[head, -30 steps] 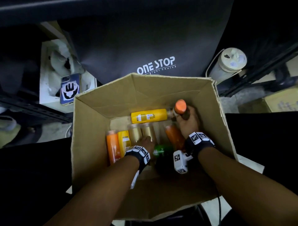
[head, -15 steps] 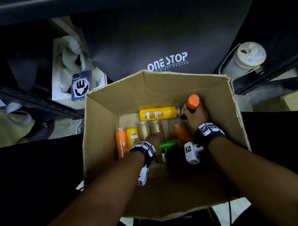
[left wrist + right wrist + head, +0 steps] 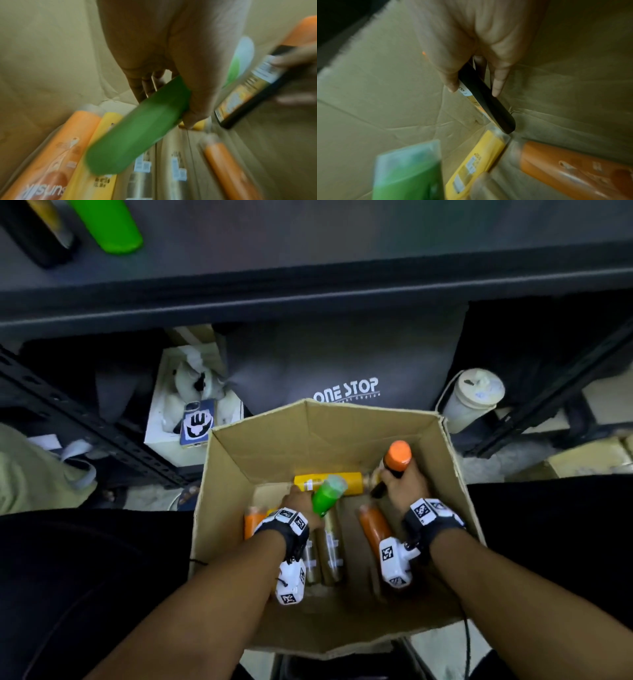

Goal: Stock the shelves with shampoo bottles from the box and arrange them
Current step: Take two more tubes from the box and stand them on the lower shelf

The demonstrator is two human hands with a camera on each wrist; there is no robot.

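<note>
An open cardboard box (image 3: 455,474) holds several shampoo bottles lying flat. My left hand (image 3: 299,503) grips a green bottle (image 3: 327,494) with a pale cap, lifted above the others; in the left wrist view the green bottle (image 3: 137,129) slants under my left hand (image 3: 164,75). My right hand (image 3: 404,486) grips a black bottle with an orange cap (image 3: 395,457) near the box's far right corner. The right wrist view shows my right hand (image 3: 476,75) round that black bottle (image 3: 486,102). A yellow bottle (image 3: 351,482) lies across the far end. Orange (image 3: 375,527) and gold (image 3: 330,546) bottles lie on the floor of the box.
A dark shelf (image 3: 342,261) runs across the top, with a green bottle (image 3: 109,227) and a dark bottle (image 3: 37,234) on it. Below it are a grey "ONE STOP" bag (image 3: 346,371), a white jar (image 3: 474,398) and a phone (image 3: 197,424) on a white box.
My left hand has taken hold of the green bottle and raised it off the pile. My right hand has lifted the orange-capped black bottle higher. The camera has tilted up, showing the shelf.
</note>
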